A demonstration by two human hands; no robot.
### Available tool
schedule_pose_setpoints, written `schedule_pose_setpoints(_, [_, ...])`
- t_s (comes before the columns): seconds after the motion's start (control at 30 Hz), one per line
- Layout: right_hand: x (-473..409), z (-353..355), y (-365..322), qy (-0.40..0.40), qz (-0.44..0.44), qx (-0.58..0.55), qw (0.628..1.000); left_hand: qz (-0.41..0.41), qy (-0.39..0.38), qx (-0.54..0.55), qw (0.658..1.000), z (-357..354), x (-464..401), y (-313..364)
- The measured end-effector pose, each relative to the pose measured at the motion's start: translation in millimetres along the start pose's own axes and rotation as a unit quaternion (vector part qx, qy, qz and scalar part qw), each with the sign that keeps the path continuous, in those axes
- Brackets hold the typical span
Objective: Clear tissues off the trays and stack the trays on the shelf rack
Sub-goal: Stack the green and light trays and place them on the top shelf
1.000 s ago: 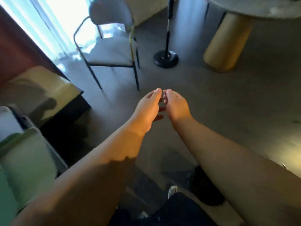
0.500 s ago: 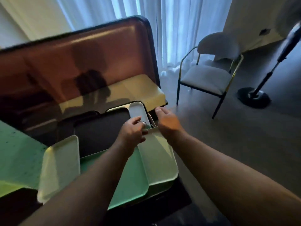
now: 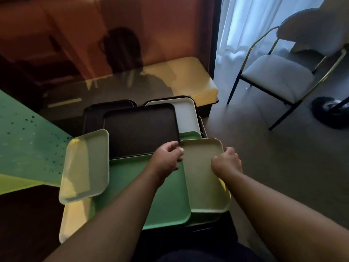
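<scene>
I have both hands on the small pale tray, which lies on the right side of the pile, overlapping the big green tray beneath it. My left hand curls its fingers over the tray's left rim near the far corner; my right hand grips the right rim opposite. No tissue shows on this tray or on any other I can see, so I judge the step is to lift this one away for stacking; the shelf rack is not in view.

To do it well I would keep both grips level and raise the tray straight up before carrying it off, since its left edge lies just beside the dark tray and a sideways drag could shift the loose pile. The other pale tray at the left sits tilted and hangs over the edge of the pile, so it looks liable to slip if the stack is nudged. A white tray lies behind.
</scene>
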State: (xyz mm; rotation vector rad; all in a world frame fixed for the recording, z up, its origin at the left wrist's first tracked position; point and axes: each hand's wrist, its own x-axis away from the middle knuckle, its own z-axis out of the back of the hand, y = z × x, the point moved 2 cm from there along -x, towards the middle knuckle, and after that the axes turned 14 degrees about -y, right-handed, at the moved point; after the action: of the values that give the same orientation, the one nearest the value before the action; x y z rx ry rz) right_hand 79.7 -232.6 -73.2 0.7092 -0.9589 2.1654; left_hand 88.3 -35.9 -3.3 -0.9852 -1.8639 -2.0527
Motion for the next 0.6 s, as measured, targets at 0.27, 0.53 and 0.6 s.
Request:
schedule_pose_setpoints(0.27, [-21.8,34.1,-22.5,0.010,0.105,0.001,0.994,-0.006,0.090,0.058,0.994,19.9,-9.3,0.3])
schedule_pose_setpoints(0.53, [-0.9,76.0,-77.5,0.075,0.176,-0.033,0.981,-0.038,0.094,0.068,0.993,33.0,3.4,7.1])
schedule_pose_setpoints(0.6, [12.1,79.9,-99.9,0.101,0.194,-0.028,0.976,-0.047,0.096,0.057,0.993,48.3,12.1,9.3])
